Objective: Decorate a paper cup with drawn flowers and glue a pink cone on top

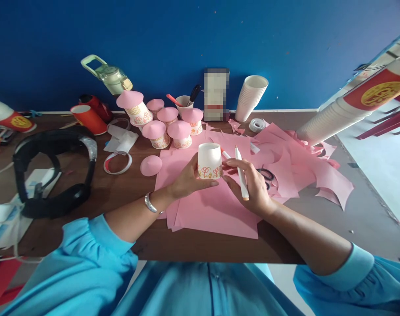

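At centre, the left hand (186,179) holds a flower-patterned paper cup (209,160); the right hand (256,185) holds a marker (241,173). A water bottle (110,78) appears upper left.

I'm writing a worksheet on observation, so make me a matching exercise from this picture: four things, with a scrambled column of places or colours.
Things:
1. flower-patterned cup
2. white marker
3. scissors
4. drink bottle

Places or colours:
A. black, amid the pink paper
B. held in the left hand
C. pale green
D. held in the right hand

Right pairs: 1-B, 2-D, 3-A, 4-C
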Available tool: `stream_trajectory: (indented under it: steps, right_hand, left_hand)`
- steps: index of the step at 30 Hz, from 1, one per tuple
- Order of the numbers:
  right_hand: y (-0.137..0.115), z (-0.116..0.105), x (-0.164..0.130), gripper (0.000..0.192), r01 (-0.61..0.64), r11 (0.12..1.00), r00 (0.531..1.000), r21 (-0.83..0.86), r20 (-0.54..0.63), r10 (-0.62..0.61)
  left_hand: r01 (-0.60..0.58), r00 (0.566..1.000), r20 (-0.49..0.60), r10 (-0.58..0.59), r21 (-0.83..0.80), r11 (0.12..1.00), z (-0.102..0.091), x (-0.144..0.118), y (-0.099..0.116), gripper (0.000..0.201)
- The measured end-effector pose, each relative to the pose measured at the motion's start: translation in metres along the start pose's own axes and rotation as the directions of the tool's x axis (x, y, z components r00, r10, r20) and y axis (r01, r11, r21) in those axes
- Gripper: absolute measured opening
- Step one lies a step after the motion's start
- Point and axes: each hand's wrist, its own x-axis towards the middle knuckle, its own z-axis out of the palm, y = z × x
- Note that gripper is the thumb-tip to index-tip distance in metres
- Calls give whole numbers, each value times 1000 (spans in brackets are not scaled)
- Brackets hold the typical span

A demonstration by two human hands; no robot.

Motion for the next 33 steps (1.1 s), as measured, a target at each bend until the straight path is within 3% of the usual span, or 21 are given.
stream_trajectory:
  steps: [5,9,17,23,29,33]
  right_hand:
    - [2,0,0,39,-50,999,998,8,33,50]
    - [4,0,-1,40,-123,992,990,14,70,121]
    - [6,3,-2,43,-137,988,987,75,90,130]
    - [9,1,-1,46,-163,981,981,103,121,150]
    - [10,0,0,43,-130,988,986,84,113,120]
    - [9,0,2,40,-138,985,986,104,110,127]
  left_hand:
    - [-56,998,27,58,-62,996,0,1,-1,72]
    - [-110,993,-46,111,14,994,1,1,-4,72]
    - [-62,997,-40,62,-4,998,3,0,-3,76]
    - [-28,996,84,36,-94,995,3,-1,3,75]
    - [-63,988,135,77,-102,993,5,-1,14,67]
    - [-54,991,112,67,-113,992,-2,-1,9,62]
